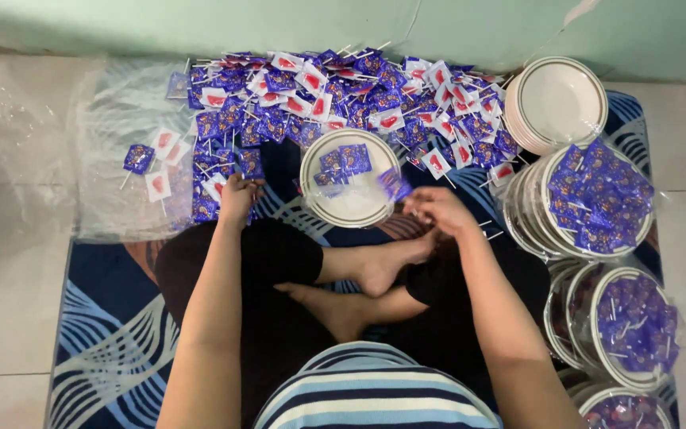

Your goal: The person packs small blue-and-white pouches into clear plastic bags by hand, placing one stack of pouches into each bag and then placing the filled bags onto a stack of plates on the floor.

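A big heap of blue-and-white wrapped lollipops (335,91) lies on the mat ahead of my crossed legs. My left hand (237,199) rests on the heap's near-left edge, fingers closed over a few lollipops. My right hand (437,208) hovers by the right rim of a white plate (355,208) and pinches a blurred blue lollipop (395,184) above it. A few lollipops lie on the far part of that plate.
A stack of white plates (559,99) stands at the far right. Nearer are plates of lollipops (593,199) and plastic-wrapped ones (633,326). A clear plastic sheet (113,135) lies left. I sit on a blue patterned mat (105,318) on a tiled floor.
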